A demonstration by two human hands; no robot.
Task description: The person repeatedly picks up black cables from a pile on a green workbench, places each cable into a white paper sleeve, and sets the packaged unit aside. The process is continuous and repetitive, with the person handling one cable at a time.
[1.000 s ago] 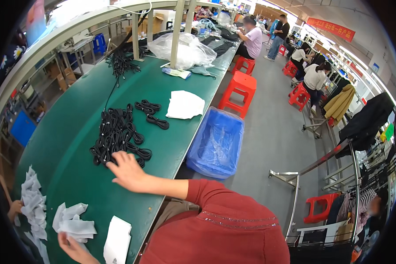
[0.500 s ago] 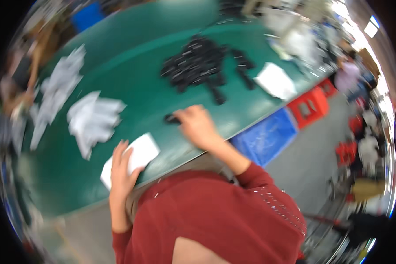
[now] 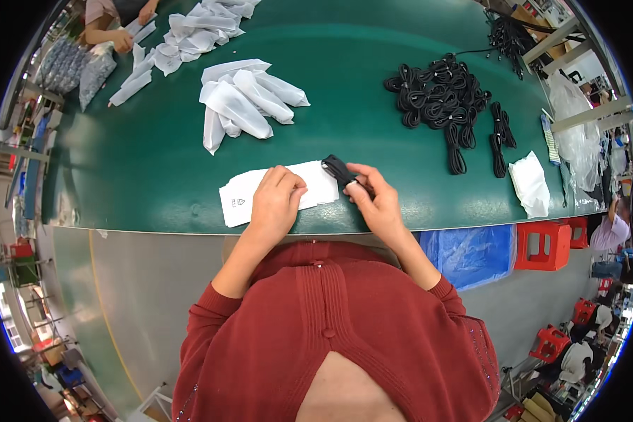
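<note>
At the far left of the green worktop (image 3: 148,190), clear bags (image 3: 62,67) of greyish items lie near the edge. Just beyond them, a co-worker's hands (image 3: 123,41) are at a narrow white piece, next to a loose row of white pouches (image 3: 200,32). Nearer the middle, plump white pouches (image 3: 243,102) lie overlapping in a fan.

Below that fan, close to the front edge, is a stack of flat white sleeves (image 3: 243,204) with a small dark printed mark. The person's left hand (image 3: 278,200) rests on it, fingers bent; whether it pinches a sleeve I cannot tell. At the stack's right end, a coiled black cable (image 3: 337,169) is grasped between the thumb and fingers of the right hand (image 3: 375,200), its free end pointing up and left.

Further right sits a pile of coiled black cables (image 3: 439,95), with two separate coils (image 3: 499,137) just beside it. Below the front edge stands a blue bin (image 3: 468,259). A folded white bag (image 3: 529,184) lies near the worktop's right end, above a red stool (image 3: 544,246).
</note>
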